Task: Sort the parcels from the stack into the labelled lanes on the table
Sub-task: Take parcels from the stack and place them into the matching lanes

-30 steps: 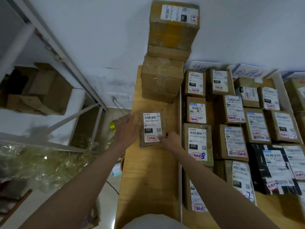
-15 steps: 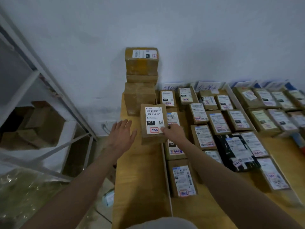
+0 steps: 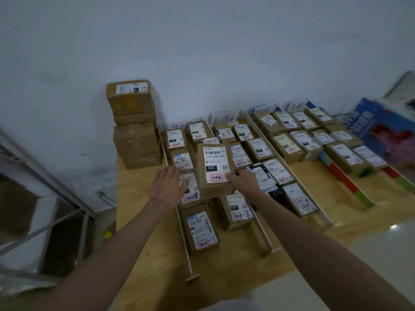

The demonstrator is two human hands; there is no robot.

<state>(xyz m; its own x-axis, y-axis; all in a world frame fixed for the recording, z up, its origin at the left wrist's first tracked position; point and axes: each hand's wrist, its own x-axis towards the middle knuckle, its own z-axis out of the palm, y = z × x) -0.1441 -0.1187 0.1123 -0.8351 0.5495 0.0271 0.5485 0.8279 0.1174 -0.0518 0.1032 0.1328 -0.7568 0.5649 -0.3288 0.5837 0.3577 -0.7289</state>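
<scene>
My right hand (image 3: 243,182) grips the lower right corner of a small brown parcel (image 3: 215,170) with a white label reading 032 and a red stamp. It hangs lifted above the first lanes. My left hand (image 3: 167,187) is open just left of the parcel, fingers spread, not touching it. The stack (image 3: 133,124) of brown boxes stands at the table's back left corner against the wall. Lanes parted by thin wooden rails (image 3: 184,237) hold several labelled parcels. Paper lane signs (image 3: 223,118) stand at the back.
The wooden table (image 3: 143,221) has bare surface on its left strip. A metal shelf frame (image 3: 45,198) stands to the left on the floor. A blue printed box (image 3: 381,129) sits at the far right. A white wall is behind.
The parcel has been lifted off the left strip and carried right, over the lanes. My left hand let go of it and now trails open. The view swung right.
</scene>
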